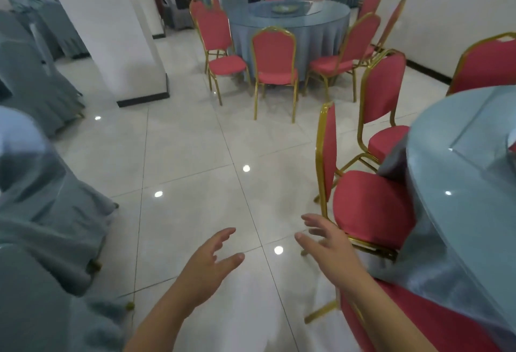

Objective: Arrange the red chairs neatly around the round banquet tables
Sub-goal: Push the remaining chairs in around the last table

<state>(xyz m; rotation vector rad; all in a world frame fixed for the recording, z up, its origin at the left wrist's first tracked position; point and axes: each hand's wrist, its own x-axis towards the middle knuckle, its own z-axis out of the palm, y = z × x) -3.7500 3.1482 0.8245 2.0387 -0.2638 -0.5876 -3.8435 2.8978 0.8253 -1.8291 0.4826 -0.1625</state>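
Both my hands reach out over the tiled floor with fingers spread and hold nothing. My left hand (208,265) hovers in free air. My right hand (325,240) is just left of the seat of the nearest red chair (368,206), close to its gold frame; whether it touches it is unclear. That chair faces a round table (458,184) with a grey-blue cloth at the right. A second red chair (384,92) stands behind it, and a third (488,64) at the far right. Another red seat (418,326) lies under my right forearm.
A farther round table (290,25) is ringed by several red chairs. A white pillar (111,30) stands at left. Chairs in grey-blue covers (42,184) crowd the left edge. People sit at the back. Open tiled floor (195,142) lies between the tables.
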